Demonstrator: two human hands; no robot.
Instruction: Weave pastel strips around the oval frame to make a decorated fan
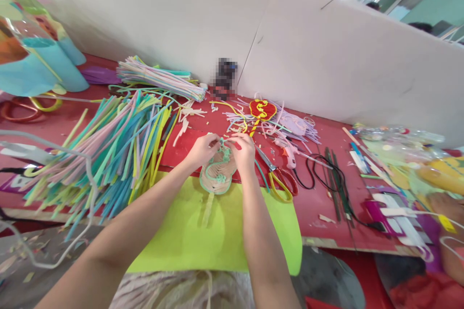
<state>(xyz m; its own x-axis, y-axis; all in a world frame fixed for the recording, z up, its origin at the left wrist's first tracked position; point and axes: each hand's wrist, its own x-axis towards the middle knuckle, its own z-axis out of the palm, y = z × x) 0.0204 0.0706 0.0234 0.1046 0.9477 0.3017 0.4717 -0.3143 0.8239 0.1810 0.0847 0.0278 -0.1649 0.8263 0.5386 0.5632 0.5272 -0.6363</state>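
Observation:
A gourd-shaped fan made of beige pipe cleaners (217, 184), edged and curled over in mint green, lies front side up with its pale handle (208, 210) towards me. At its top end, my left hand (205, 148) pinches the mint-green pipe cleaner (222, 143) from the left. My right hand (242, 149) is closed on the same green strip from the right, fingertips close to those of the left. The fingertips partly hide the strip's end. Under the fan's lower part is a lime-green sheet (174, 236), which hangs over the table edge onto my lap.
Many pastel pipe cleaners (119, 149) are heaped at left, another bundle (163, 79) behind. A red-and-yellow fan (263, 110) lies ahead. Right are scissors (281, 183), a pink glue gun (288, 152) and its black cable (340, 178). Another person's arm (447, 207) rests far right.

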